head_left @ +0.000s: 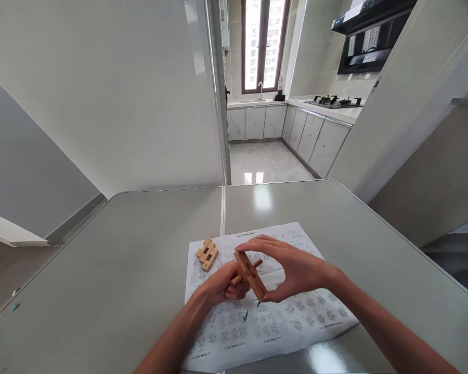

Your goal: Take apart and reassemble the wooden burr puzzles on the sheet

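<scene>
Above a printed instruction sheet (281, 332), my two hands hold reddish-brown wooden puzzle pieces. My right hand (292, 265) spans a long notched puzzle piece (251, 275) lengthwise, fingertips at its upper end and thumb at its lower end. Closed fingers of my left hand (228, 285) grip a thinner wooden puzzle piece (237, 279), which crosses the long one; its other end shows on the far side. Whether the two are joined, I cannot tell. Lighter wooden puzzle pieces (207, 254) lie in a cluster on the sheet's upper left, apart from both hands.
The sheet lies on a glossy grey table (140, 270) with a pale seam (223, 213) down it. A small green bit (15, 307) sits near the left edge. Past the table are a white panel (140, 104) and a kitchen with a stove (333, 102).
</scene>
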Demonstrator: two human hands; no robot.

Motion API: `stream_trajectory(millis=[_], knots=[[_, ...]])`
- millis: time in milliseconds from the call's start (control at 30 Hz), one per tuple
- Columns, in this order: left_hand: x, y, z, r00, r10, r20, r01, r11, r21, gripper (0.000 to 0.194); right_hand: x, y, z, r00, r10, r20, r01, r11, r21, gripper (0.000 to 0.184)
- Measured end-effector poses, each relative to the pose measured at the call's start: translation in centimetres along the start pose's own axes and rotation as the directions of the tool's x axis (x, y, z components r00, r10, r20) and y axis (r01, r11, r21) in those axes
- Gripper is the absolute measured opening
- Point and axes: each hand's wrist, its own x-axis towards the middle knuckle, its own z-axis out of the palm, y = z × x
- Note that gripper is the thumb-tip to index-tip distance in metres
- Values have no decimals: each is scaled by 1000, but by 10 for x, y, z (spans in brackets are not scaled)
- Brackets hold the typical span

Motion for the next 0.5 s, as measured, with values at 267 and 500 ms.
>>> stream_trajectory(millis=[267,500], knots=[[0,-3,1,1000,19,-1,-19,1000,24,37,-3,-15,-5,998,-47,48,50,996,-77,86],[-2,-6,6,996,93,5,-93,993,75,33,-1,-2,2,996,-46,77,53,994,-100,95]])
